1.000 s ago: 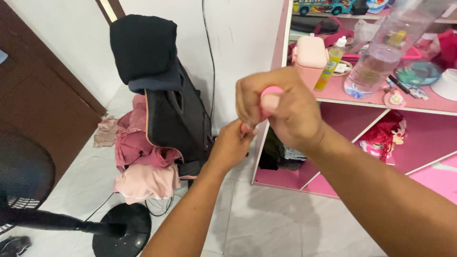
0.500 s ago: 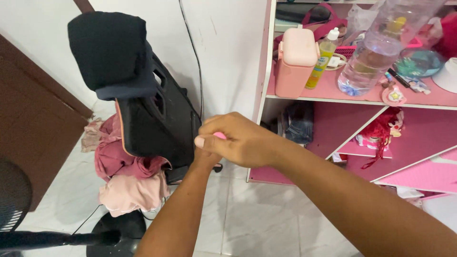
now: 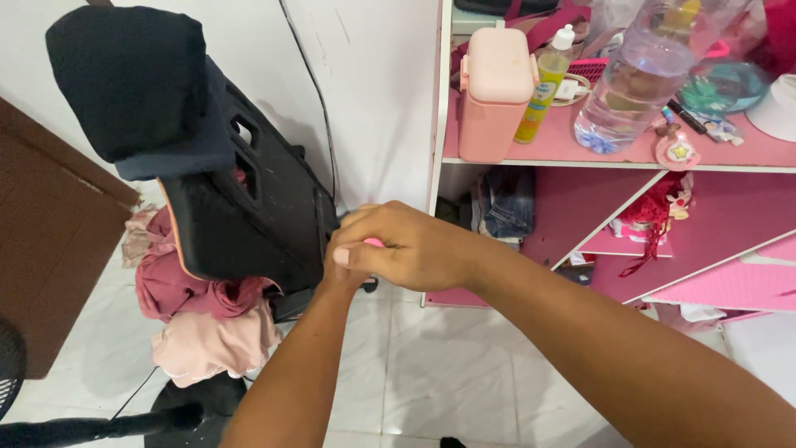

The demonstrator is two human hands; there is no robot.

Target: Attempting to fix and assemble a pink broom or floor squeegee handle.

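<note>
My right hand (image 3: pixel 406 246) is closed around a small pink object (image 3: pixel 372 243), of which only a sliver shows between the fingers. My left hand (image 3: pixel 338 267) is almost wholly covered by the right one; only its wrist and forearm show, rising from the bottom of the view. Both hands meet in mid-air in front of a black chair (image 3: pixel 249 216) and the left edge of a pink shelf unit (image 3: pixel 613 158). What the left hand's fingers hold is hidden.
The chair carries dark garments (image 3: pixel 133 83) on its back and pink clothes (image 3: pixel 207 332) on its seat. The shelf holds a pink box (image 3: pixel 494 99), a yellow bottle (image 3: pixel 543 83) and a large water bottle (image 3: pixel 634 83). A fan stand (image 3: pixel 91 427) sits lower left on white tiles.
My joined hands have dropped from in front of the shelf to lower and further left. The pink object, plainly visible a second ago, is now nearly covered by the right hand.
</note>
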